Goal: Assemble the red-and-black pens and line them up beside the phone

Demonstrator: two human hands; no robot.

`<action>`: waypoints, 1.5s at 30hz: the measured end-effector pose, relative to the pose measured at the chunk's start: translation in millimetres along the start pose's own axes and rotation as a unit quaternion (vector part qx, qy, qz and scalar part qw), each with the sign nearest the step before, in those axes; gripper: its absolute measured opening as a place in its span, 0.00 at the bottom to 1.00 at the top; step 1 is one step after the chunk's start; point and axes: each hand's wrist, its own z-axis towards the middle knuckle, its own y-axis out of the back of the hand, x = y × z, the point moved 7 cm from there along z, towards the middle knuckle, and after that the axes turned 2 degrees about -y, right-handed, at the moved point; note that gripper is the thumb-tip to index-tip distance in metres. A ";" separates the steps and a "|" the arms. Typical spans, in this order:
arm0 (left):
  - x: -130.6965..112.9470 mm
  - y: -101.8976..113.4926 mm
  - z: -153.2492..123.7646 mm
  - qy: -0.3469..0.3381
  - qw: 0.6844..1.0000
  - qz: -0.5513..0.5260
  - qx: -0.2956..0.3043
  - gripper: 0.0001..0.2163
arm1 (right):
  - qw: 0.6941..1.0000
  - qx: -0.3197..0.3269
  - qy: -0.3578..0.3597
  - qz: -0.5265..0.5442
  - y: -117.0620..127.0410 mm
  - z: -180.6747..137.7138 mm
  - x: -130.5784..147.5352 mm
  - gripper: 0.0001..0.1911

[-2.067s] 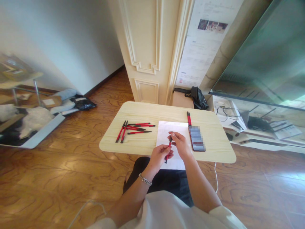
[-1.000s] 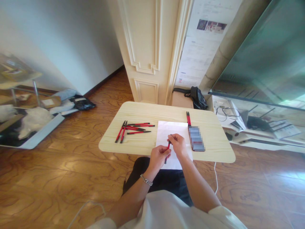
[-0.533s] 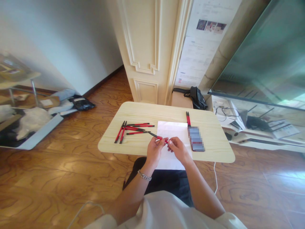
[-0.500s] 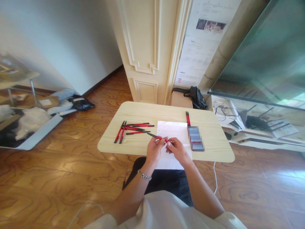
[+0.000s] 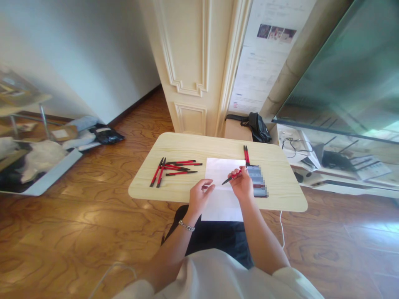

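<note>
Table (image 5: 187,143) of pale wood carries a white sheet (image 5: 220,168) at its near edge, with a phone (image 5: 259,182) just right of it and spare pens (image 5: 174,167) scattered to the left. Your right hand (image 5: 243,187) is clamped on a pen (image 5: 231,178): slim, red barrel, black tip, tilted low over the sheet with the tip pointing left. Your left hand (image 5: 199,195) hovers at the sheet's left edge, fingers loosely apart, holding nothing.
</note>
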 end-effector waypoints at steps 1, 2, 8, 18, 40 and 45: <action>1.4 4.9 1.1 -0.016 0.999 0.041 -0.013 0.10 | 1.000 0.007 -0.005 0.014 1.2 5.5 4.1 0.06; 2.7 8.5 1.8 -0.029 0.997 0.072 -0.024 0.09 | 1.000 0.013 -0.013 0.024 2.2 9.9 6.8 0.07; 8.1 12.3 0.1 -0.058 0.990 0.124 -0.044 0.08 | 0.998 0.030 -0.055 0.030 7.9 18.7 10.2 0.22; 8.0 18.0 -0.1 -0.024 0.996 0.065 -0.060 0.09 | 0.998 -0.012 -0.014 -0.060 11.5 22.1 18.6 0.24; 4.2 -14.7 63.0 -0.123 0.923 0.352 0.097 0.18 | 0.969 -0.085 -0.013 -0.233 2.1 37.2 11.2 0.28; 9.4 -18.0 59.5 -0.122 0.893 0.416 0.122 0.19 | 0.955 -0.066 -0.023 -0.287 -8.6 45.6 -3.1 0.29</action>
